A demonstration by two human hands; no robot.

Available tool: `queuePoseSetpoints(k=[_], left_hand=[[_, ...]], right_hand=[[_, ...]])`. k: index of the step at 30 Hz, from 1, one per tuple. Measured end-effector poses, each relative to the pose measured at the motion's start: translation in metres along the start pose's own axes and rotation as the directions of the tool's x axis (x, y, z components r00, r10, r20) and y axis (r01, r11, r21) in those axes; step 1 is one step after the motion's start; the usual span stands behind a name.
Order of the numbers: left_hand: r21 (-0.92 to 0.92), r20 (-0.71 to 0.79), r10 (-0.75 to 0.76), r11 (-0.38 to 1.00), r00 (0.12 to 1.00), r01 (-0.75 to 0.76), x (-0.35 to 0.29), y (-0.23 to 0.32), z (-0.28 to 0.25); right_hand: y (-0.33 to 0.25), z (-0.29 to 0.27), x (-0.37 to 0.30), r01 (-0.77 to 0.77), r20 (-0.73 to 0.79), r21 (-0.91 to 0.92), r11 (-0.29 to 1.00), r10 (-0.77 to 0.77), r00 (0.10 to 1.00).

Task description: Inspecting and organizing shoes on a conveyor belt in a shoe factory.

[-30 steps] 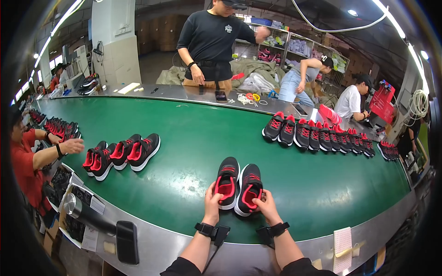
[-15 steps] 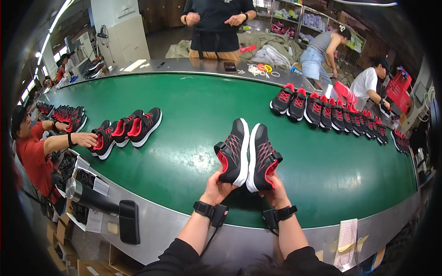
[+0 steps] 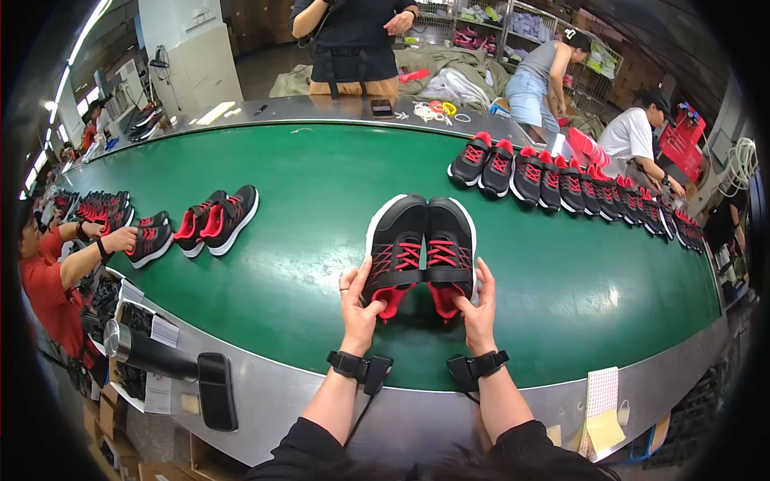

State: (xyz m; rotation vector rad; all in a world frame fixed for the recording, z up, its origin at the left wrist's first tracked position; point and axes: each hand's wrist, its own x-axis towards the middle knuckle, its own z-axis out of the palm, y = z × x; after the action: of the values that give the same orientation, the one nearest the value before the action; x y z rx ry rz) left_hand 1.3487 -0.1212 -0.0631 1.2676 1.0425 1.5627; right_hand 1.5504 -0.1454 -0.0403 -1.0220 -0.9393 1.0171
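Observation:
I hold a pair of black sneakers with red laces, red lining and white soles over the green table. My left hand (image 3: 360, 309) grips the left sneaker (image 3: 397, 232) by its heel, thumb at the red collar and fingers along the outer side. The right sneaker (image 3: 451, 240) is held the same way by my right hand (image 3: 479, 309). Their tops face up, toes pointing away from me, and their inner sides touch. A strap crosses each shoe above the laces. Both wrists wear black bands with small boxes and cables.
Matching sneakers (image 3: 525, 176) stand in a row at the far right, others (image 3: 228, 220) on the left. A co-worker in red (image 3: 48, 272) handles shoes there. A black bottle (image 3: 152, 350), a phone (image 3: 217, 391) and a paper pad (image 3: 601, 409) lie along the near metal edge.
The sneakers have turned from lying sole to sole to tops up, side by side. The co-worker at left has moved a pair of shoes leftward, away from the others.

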Motion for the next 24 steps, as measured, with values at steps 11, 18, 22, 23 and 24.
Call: queuePoseSetpoints(k=[11, 18, 22, 23, 24], left_hand=[[0.165, -0.101, 0.079, 0.984, 0.992, -0.062, -0.003, -0.002, 0.001], [-0.163, -0.071, -0.111, 0.982, 0.991, 0.098, 0.000, 0.026, 0.015], [-0.357, 0.127, -0.218, 0.900, 0.968, 0.250, 0.001, -0.002, 0.001], [-0.360, 0.122, -0.216, 0.900, 0.969, 0.246, -0.001, -0.012, -0.001], [0.002, -0.012, -0.202, 0.979, 0.979, 0.202, -0.003, -0.013, 0.002]], right_hand=[[0.008, -0.001, -0.001, 0.119, -0.134, -0.110, 0.987, -0.133, 0.982], [0.010, -0.020, 0.008, 0.092, -0.149, -0.141, 0.986, -0.113, 0.982], [0.002, -0.017, 0.005, -0.124, -0.047, 0.046, 0.991, 0.126, 0.991], [0.006, -0.015, 0.005, -0.124, -0.042, 0.044, 0.991, 0.126, 0.991], [0.012, -0.015, 0.005, -0.137, -0.079, -0.140, 0.981, 0.126, 0.989]])
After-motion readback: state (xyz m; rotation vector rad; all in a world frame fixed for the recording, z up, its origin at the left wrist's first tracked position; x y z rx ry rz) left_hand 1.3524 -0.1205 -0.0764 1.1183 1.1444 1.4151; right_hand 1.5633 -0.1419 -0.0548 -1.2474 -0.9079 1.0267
